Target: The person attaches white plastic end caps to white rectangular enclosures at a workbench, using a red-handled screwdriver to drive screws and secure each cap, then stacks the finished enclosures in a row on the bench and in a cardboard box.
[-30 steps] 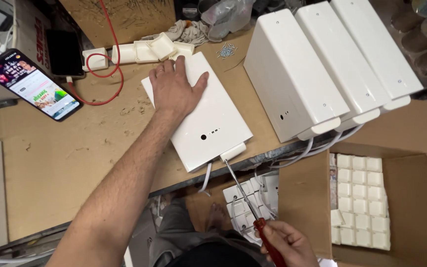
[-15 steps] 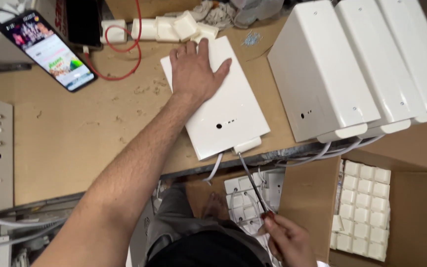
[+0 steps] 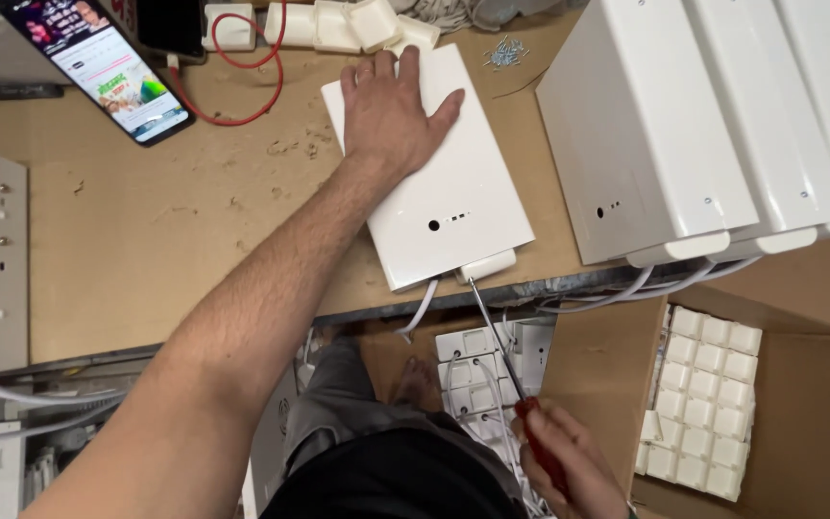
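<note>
My left hand lies flat, palm down, on the far half of a white rectangular plastic box lying on the wooden workbench. My right hand grips a screwdriver by its red handle. Its thin metal shaft runs up to the small white tab at the box's near edge. A white cable hangs down from that same edge.
Three tall white boxes stand at the right. A phone with a lit screen, a red cable, small white parts and loose screws lie at the back. A cardboard box holds several white blocks.
The view has shifted, so everything sits lower and further right in the frame. My left hand stays pressed on the white box and the screwdriver tip stays at its near edge.
</note>
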